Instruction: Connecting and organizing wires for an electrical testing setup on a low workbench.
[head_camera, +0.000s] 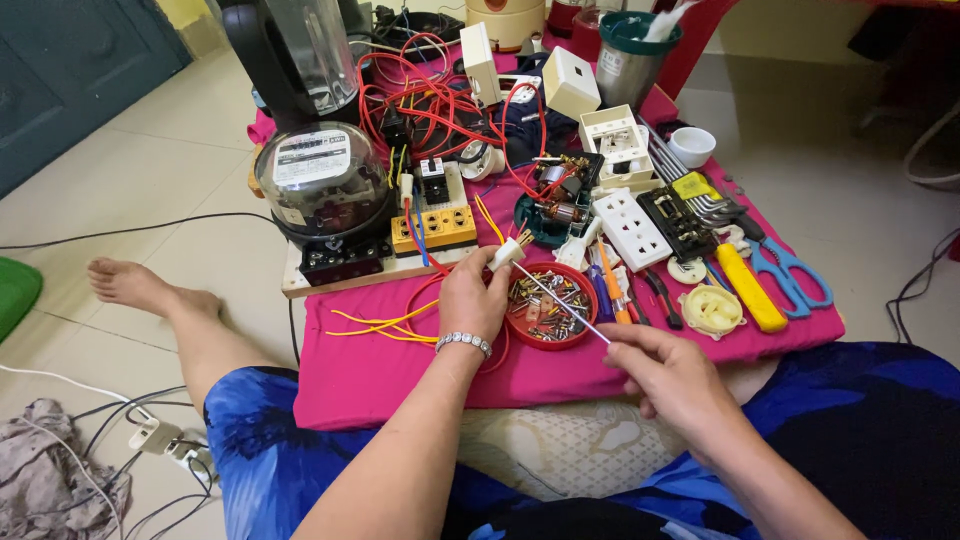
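**Small white connector held up to a thin screwdriver over a cluttered pink mat**

The left hand (472, 298), a beaded bracelet at its wrist, pinches a small white connector (506, 254) between thumb and fingers, holding it just above the near edge of the red dish of screws (549, 305). Bare wire ends stick out of the connector's top, and yellow wires (385, 325) trail from below the hand across the pink mat (400, 370), so the part is lifted clear of the clutter, seemingly to give the tool a free line in.

The right hand (672, 375) is closed around the handle end of a thin screwdriver (560, 305), gripping it with the fingertips like a pen. The shaft slants up and to the left, over the dish, with its tip at the connector; whether it sits in a screw head is too small to tell.

Just beyond, on the mat, lie a white multi-socket plate (631, 228), a yellow terminal block (435, 228), a domed electricity meter (325, 180), a tangle of red wires (430, 105) and blue-handled scissors (795, 275). The person sits on the tiled floor (200, 130), legs spread around the mat, keeping everything within reach.
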